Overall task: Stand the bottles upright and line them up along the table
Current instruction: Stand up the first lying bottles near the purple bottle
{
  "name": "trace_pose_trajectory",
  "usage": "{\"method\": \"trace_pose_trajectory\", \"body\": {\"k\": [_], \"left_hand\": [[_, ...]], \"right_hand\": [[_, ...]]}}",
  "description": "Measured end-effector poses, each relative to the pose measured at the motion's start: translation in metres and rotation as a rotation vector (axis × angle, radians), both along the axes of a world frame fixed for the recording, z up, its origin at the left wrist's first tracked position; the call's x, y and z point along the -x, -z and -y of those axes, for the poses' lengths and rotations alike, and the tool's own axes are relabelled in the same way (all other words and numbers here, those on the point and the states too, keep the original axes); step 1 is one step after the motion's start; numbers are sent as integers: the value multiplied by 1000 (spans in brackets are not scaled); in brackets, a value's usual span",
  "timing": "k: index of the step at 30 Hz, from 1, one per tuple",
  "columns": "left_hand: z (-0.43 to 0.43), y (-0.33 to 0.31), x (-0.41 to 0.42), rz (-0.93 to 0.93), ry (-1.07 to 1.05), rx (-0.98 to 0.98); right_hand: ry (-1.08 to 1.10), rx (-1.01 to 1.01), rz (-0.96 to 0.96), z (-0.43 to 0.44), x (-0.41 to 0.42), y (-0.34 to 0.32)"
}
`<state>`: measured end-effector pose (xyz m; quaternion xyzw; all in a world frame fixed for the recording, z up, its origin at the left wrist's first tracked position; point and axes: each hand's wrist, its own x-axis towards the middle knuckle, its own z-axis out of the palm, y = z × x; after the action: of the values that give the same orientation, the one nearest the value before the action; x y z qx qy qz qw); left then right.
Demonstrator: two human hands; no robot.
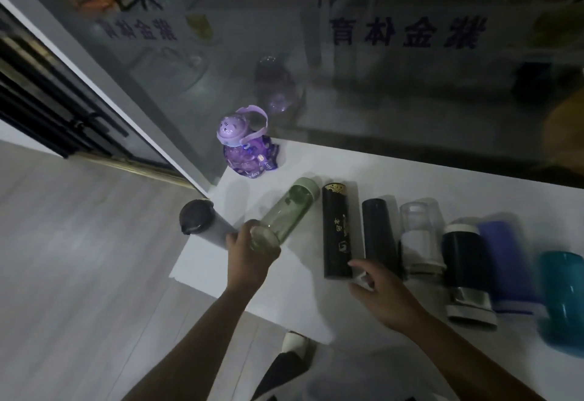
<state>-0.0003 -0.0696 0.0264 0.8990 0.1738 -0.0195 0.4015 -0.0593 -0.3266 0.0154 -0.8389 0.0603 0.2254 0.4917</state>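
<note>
A purple bottle (245, 144) stands upright at the far left corner of the white table (410, 176). My left hand (249, 252) grips the base end of a tilted green glass bottle (286, 211). Left of it a grey bottle with a dark lid (202, 222) stands at the table's left edge, touching that hand. Several bottles lie flat in a row: a black one with gold print (336, 230), a dark one (377, 230), a clear one (418, 236), a dark steel one (464, 268), a blue one (505, 264), a teal one (562, 299). My right hand (382, 293) hovers by the black bottle's near end, fingers apart.
A glass wall (379, 84) with mirrored purple lettering runs along the table's far edge. The table's left edge drops to a pale wooden floor (79, 258). A shoe (294, 343) shows below the table's near edge.
</note>
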Motion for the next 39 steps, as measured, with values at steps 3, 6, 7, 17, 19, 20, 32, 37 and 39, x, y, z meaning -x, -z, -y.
{"method": "trace_pose_trajectory", "body": {"k": [3,6,7,17,19,20,32,37,39], "left_hand": [[0,-32,-19,8,78,-78],[1,-65,-49,-9,181,-148],[1,-75,-61,-21,228,-187],[-9,-148,-140,-182,771,-594],[-18,-151,-145,-203,812,-631],[-23,-151,-146,-197,839,-644],[-68,-133,-157,-152,1011,-679],[-70,-137,-156,-157,1093,-650],[-70,-134,-152,-65,1067,-690]], "right_hand": [[-18,-18,7,3,-3,0],[-20,-25,30,3,-6,-3],[-24,-27,25,3,-6,-4],[62,83,4,-8,15,-10],[93,95,-4,-13,17,-9],[114,99,-7,-17,18,-8],[297,107,-8,-77,21,-3],[377,123,-12,-95,27,0],[402,150,-16,-98,28,1]]}}
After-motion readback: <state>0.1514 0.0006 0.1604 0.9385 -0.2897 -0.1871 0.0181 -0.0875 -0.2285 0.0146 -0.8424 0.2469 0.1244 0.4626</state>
